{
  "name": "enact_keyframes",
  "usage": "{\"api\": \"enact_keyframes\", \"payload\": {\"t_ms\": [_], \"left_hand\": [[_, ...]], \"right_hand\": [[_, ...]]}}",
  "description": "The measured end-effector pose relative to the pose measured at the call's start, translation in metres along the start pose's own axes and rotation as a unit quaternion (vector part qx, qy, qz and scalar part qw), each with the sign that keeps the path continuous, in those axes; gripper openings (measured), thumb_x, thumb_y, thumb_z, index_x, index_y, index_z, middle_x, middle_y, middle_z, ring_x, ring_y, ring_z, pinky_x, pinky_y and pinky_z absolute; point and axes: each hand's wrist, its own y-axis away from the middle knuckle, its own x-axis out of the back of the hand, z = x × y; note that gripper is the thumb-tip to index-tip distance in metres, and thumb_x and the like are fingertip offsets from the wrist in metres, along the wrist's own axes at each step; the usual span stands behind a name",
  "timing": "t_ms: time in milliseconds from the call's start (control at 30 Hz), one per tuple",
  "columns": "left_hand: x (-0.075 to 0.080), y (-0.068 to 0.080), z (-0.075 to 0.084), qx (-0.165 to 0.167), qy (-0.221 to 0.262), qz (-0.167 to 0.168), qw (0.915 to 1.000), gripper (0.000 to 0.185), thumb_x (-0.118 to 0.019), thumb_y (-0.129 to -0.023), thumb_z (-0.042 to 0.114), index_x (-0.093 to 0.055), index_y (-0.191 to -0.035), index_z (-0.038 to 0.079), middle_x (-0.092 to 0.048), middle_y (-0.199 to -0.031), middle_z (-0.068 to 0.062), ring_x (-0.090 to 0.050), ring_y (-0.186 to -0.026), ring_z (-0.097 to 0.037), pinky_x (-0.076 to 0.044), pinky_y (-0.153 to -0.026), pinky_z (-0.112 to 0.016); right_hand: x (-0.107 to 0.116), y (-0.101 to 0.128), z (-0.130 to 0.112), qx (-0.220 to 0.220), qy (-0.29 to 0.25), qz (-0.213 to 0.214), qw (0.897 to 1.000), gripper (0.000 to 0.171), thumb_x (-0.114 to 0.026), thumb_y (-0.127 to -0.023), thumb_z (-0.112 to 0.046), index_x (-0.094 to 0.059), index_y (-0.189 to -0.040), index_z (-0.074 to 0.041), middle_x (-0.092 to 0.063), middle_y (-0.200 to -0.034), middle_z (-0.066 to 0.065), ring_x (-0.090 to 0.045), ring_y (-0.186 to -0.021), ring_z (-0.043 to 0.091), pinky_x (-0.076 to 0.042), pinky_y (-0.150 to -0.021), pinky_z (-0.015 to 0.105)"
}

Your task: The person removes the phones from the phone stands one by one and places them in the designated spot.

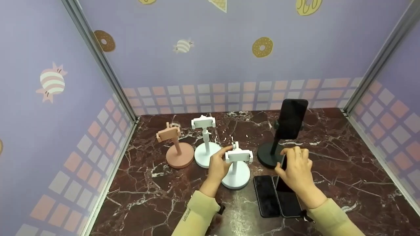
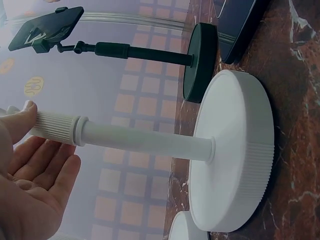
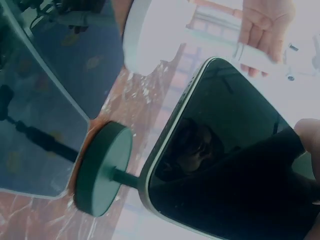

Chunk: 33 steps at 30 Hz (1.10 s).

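My left hand (image 1: 218,165) holds the front white phone stand (image 1: 238,177) by its upper neck, just beneath the clamp head. In the left wrist view the thumb lies on the ribbed collar (image 2: 55,127), with the fingers behind it. My right hand (image 1: 298,170) grips a smartphone (image 3: 225,150) by its edges, tilted above the table. Under it, two dark phones lie side by side, a left phone (image 1: 267,196) and a right phone (image 1: 288,205). The right hand partly covers the held phone in the head view.
A black stand (image 1: 267,154) bears an upright phone (image 1: 293,118) at the back right. Another white stand (image 1: 206,154) and a salmon-pink stand (image 1: 179,155) stand on the left. Patterned walls enclose the dark red marbled table (image 1: 147,196) at the back and sides.
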Motion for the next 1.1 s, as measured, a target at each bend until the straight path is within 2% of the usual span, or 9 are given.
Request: {"api": "enact_keyframes", "payload": {"t_ms": [367, 600, 700, 867, 1100], "left_hand": [[-0.001, -0.001, 0.0, -0.017, -0.028, 0.008, 0.9994, 0.042, -0.077, -0.073, -0.017, -0.076, -0.112, -0.001, -0.078, -0.111, -0.019, -0.075, -0.103, -0.033, -0.061, -0.09, -0.04], [-0.003, 0.001, -0.001, -0.039, -0.028, 0.027, 0.9985, 0.042, -0.071, -0.073, -0.021, -0.077, -0.11, -0.002, -0.078, -0.107, -0.02, -0.076, -0.102, -0.034, -0.062, -0.09, -0.042], [-0.004, 0.0, -0.002, -0.043, -0.034, 0.032, 0.998, 0.04, -0.071, -0.075, -0.019, -0.077, -0.11, -0.001, -0.079, -0.105, -0.019, -0.076, -0.1, -0.033, -0.062, -0.088, -0.041], [-0.004, 0.0, -0.002, -0.044, -0.04, 0.032, 0.9977, 0.038, -0.073, -0.077, -0.017, -0.077, -0.111, -0.001, -0.079, -0.104, -0.019, -0.077, -0.097, -0.033, -0.063, -0.085, -0.041], [-0.007, -0.004, -0.003, -0.052, -0.033, 0.037, 0.9974, 0.035, -0.069, -0.077, -0.016, -0.076, -0.109, -0.003, -0.079, -0.103, -0.02, -0.077, -0.097, -0.033, -0.063, -0.085, -0.041]], "right_hand": [[0.002, 0.007, 0.025, -0.021, 0.026, -0.028, 0.999, 0.041, -0.076, -0.071, -0.008, -0.054, -0.105, -0.006, -0.048, -0.092, 0.017, -0.041, -0.089, 0.04, -0.037, -0.056, 0.047], [0.006, 0.01, 0.038, -0.048, 0.031, -0.051, 0.997, 0.042, -0.076, -0.07, -0.009, -0.054, -0.106, -0.005, -0.049, -0.096, 0.017, -0.042, -0.097, 0.041, -0.039, -0.059, 0.053], [0.007, 0.012, 0.045, -0.052, 0.036, -0.06, 0.996, 0.042, -0.075, -0.07, -0.008, -0.054, -0.106, -0.004, -0.048, -0.096, 0.017, -0.041, -0.097, 0.041, -0.038, -0.057, 0.052], [0.008, 0.018, 0.055, -0.056, 0.042, -0.086, 0.994, 0.04, -0.075, -0.07, -0.007, -0.054, -0.104, -0.005, -0.048, -0.095, 0.016, -0.04, -0.095, 0.04, -0.038, -0.055, 0.051], [0.008, 0.023, 0.067, -0.071, 0.044, -0.128, 0.988, 0.041, -0.077, -0.072, -0.008, -0.053, -0.106, -0.006, -0.05, -0.1, 0.017, -0.041, -0.099, 0.041, -0.041, -0.062, 0.057]]}}
